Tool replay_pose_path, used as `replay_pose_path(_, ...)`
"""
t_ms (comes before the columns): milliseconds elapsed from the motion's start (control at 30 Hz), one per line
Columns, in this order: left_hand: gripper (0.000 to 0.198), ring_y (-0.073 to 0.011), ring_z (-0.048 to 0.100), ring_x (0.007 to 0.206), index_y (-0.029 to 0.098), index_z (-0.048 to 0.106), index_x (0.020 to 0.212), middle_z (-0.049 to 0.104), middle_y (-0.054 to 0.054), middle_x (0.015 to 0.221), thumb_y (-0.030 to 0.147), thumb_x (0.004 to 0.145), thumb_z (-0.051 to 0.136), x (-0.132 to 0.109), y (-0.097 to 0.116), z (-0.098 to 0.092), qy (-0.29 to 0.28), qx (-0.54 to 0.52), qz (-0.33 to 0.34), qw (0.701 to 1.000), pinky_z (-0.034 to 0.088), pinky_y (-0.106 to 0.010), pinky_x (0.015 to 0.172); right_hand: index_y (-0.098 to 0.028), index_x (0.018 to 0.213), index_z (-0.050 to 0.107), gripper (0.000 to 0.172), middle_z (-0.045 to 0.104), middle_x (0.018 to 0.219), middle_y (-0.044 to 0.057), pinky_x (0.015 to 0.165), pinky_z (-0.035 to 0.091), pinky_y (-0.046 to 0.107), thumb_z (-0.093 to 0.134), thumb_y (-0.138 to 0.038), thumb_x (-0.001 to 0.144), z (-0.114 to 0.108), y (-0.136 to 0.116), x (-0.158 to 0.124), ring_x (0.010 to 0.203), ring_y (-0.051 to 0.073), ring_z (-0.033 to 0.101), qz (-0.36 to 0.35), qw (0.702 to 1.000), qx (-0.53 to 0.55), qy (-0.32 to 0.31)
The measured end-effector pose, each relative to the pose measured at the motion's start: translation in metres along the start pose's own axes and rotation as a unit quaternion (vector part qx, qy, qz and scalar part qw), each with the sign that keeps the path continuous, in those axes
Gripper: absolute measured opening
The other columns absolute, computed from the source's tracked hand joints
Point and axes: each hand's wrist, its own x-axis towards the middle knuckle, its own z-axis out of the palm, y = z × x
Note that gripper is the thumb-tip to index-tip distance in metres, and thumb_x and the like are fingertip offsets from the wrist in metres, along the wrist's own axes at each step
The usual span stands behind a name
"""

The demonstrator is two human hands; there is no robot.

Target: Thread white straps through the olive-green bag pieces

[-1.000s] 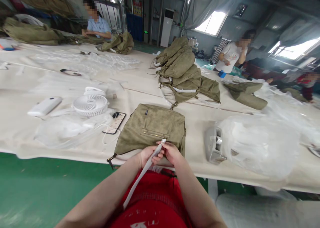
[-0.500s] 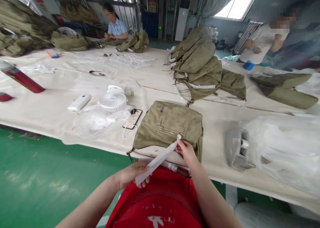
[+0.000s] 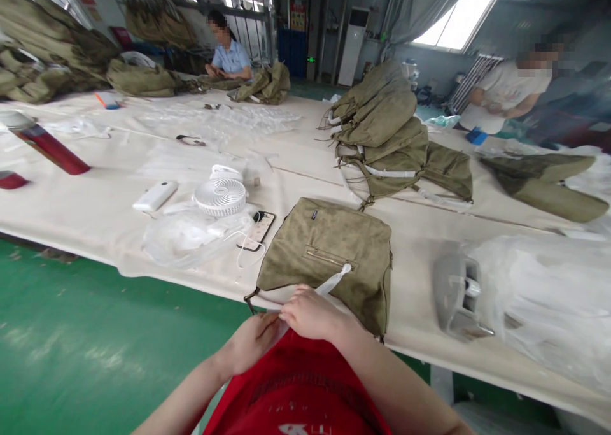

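Note:
An olive-green bag [image 3: 329, 231] lies flat on the table in front of me, its zipped pocket [image 3: 329, 256] facing up. A white strip [image 3: 334, 282] is wrapped around the zip's right end and runs down toward my hands. My right hand [image 3: 312, 314] is closed on this strip, back of the hand upward, above the bag's near edge. Touching it, my left hand [image 3: 252, 339] has its fingers bent around the strip's lower end, close to my red apron [image 3: 296, 384]. The right fingertips hide most of that end.
Left of the bag are a phone [image 3: 258, 231], a white fan [image 3: 219, 196], plastic wrap [image 3: 176, 237] and a red flask [image 3: 57, 148]. Behind it are piled olive bags [image 3: 382, 123]. A grey tape dispenser [image 3: 456, 292] stands right. Two people work across the table.
My right hand has moved from the zip down and left to meet my left hand. The strip, stretched out before, now hangs from the zip and is mostly covered by my hands.

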Motion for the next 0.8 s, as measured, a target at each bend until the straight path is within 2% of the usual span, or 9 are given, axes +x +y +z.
replay_pose_path(200, 0.033, -0.0209, 0.061, 0.101, 0.02, 0.065, 0.105, 0.068, -0.006, 0.109, 0.025, 0.089, 0.037, -0.004, -0.004, -0.004, -0.009, 0.024, -0.001, 1.0, 0.043, -0.029, 0.093, -0.02, 0.079, 0.073, 0.03, 0.072, 0.074, 0.005, 0.079, 0.042, 0.031, 0.045, -0.023, 0.089, -0.003, 0.002, 0.002, 0.073, 0.02, 0.063, -0.008, 0.999, -0.023, -0.025)
replay_pose_path(367, 0.03, -0.0197, 0.063, 0.091, 0.021, 0.065, 0.101, 0.069, -0.006, 0.1, 0.025, 0.088, 0.038, -0.003, -0.004, -0.008, -0.023, 0.072, 0.02, 0.997, 0.045, -0.027, 0.087, -0.02, 0.076, 0.072, 0.026, 0.072, 0.075, 0.004, 0.071, 0.043, 0.029, 0.047, -0.024, 0.086, -0.009, -0.001, 0.002, 0.072, 0.018, 0.063, -0.011, 0.999, -0.028, -0.044)
replay_pose_path(567, 0.035, -0.0179, 0.062, 0.083, 0.019, 0.063, 0.098, 0.068, -0.007, 0.093, 0.036, 0.092, 0.034, -0.006, 0.009, -0.014, -0.054, 0.089, 0.07, 0.992, 0.047, -0.025, 0.079, -0.021, 0.077, 0.069, 0.019, 0.071, 0.077, 0.001, 0.068, 0.042, 0.025, 0.052, -0.025, 0.084, -0.015, 0.006, 0.002, 0.073, 0.015, 0.061, -0.038, 0.993, -0.007, -0.116)
replay_pose_path(667, 0.035, -0.0177, 0.061, 0.084, 0.018, 0.063, 0.095, 0.068, -0.006, 0.093, 0.037, 0.093, 0.034, -0.006, 0.015, -0.015, -0.053, 0.047, 0.053, 0.996, 0.047, -0.025, 0.08, -0.02, 0.075, 0.067, 0.02, 0.07, 0.076, 0.0, 0.072, 0.042, 0.025, 0.051, -0.023, 0.086, -0.018, 0.007, 0.003, 0.075, 0.014, 0.06, -0.062, 0.993, -0.017, -0.1)
replay_pose_path(800, 0.034, -0.017, 0.056, 0.081, 0.016, 0.059, 0.087, 0.065, -0.005, 0.086, 0.037, 0.092, 0.033, -0.001, 0.013, -0.014, -0.019, -0.024, 0.034, 0.999, 0.046, -0.026, 0.079, -0.018, 0.076, 0.066, 0.023, 0.069, 0.077, 0.003, 0.082, 0.042, 0.027, 0.047, -0.02, 0.088, -0.021, 0.002, 0.001, 0.079, 0.015, 0.058, -0.075, 0.995, -0.053, -0.029)
